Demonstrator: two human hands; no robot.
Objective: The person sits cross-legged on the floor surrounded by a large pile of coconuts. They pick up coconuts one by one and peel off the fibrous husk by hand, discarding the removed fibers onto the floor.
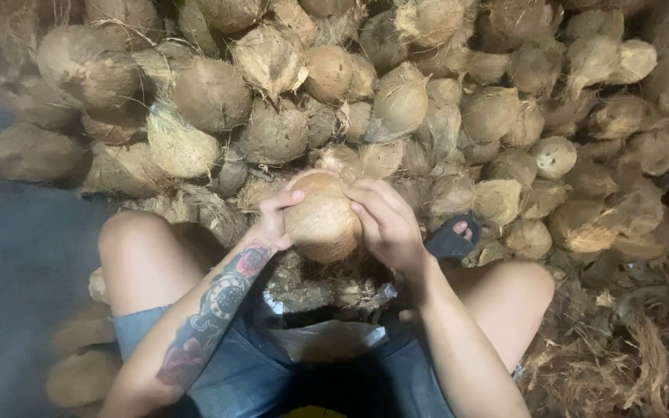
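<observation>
While both hands clamp it, I see the coconut point(323, 220) held above the lap, between the bare knees. Left hand point(276, 217) grips its left side, fingers curled on top; right hand point(385, 224) wraps the right side. Shell is round, tan, finely fibrous, mostly stripped. Behind it a big heap of husked coconuts point(396, 101), rough and hairy. Loose dry husk fibre point(621, 348) litters the floor at right. Grey concrete floor point(17, 255) at left, dim. Dark sandal point(451, 238) by the right hand.
</observation>
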